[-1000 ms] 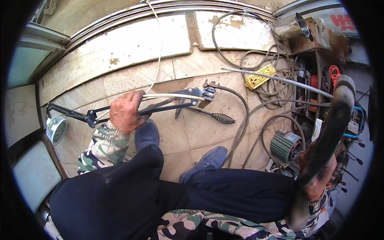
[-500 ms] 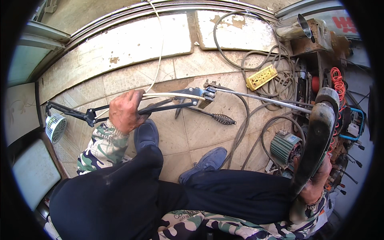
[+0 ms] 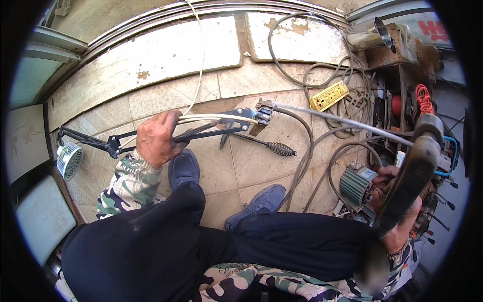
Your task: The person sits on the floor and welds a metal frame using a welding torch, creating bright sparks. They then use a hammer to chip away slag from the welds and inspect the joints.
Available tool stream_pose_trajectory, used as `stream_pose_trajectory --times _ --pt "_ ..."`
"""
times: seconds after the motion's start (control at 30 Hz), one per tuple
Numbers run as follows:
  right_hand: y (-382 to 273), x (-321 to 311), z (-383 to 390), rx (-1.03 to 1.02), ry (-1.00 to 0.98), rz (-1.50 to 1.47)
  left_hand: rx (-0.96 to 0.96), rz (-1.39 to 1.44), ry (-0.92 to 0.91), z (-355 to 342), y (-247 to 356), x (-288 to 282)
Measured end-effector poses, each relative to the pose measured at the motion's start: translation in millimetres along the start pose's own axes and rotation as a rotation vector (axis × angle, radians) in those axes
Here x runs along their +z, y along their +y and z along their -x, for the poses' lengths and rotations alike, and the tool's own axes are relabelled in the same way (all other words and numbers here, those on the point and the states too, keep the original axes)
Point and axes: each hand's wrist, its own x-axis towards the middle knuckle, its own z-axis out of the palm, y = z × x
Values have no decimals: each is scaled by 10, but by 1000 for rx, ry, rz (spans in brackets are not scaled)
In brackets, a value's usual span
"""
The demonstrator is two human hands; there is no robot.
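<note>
Here, left hand point(image 3: 157, 138) curled round jointed arm point(image 3: 216, 133) — right hand point(image 3: 404, 223) gripping tool point(image 3: 411, 173).

The tool point(image 3: 410, 176) covers part of the right hand point(image 3: 405, 221), and its near end is blurred. The rod point(image 3: 372, 131) is also blurred; I cannot tell if its tip touches the clamp point(image 3: 262, 119). The left hand point(image 3: 157, 139) hides one stretch of the black arm point(image 3: 221, 133).

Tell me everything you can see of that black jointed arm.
The black jointed arm looks metal: slim paired bars, bolted joints, a pale slotted head at its left end. It stretches sideways over the tiled floor, bent left of the left hand, which grips it mid-length. A pale cable runs along it; its right end meets grimy metalwork.
</note>
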Motion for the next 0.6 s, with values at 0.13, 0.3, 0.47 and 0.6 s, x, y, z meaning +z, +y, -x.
stream_pose_trajectory --times 0.13,0.3,0.47,0.6 --pt "22 -37 -17 -7 -20 -13 -7 1 -3 6 1 -22" --pt "37 -52 68 49 -30 -161 -5 0 7 6 3 -37" --pt "28 -24 54 6 -47 -1 -11 7 -4 12 3 -37" --pt "42 -101 51 23 -122 159 -9 0 -4 11 0 -38"
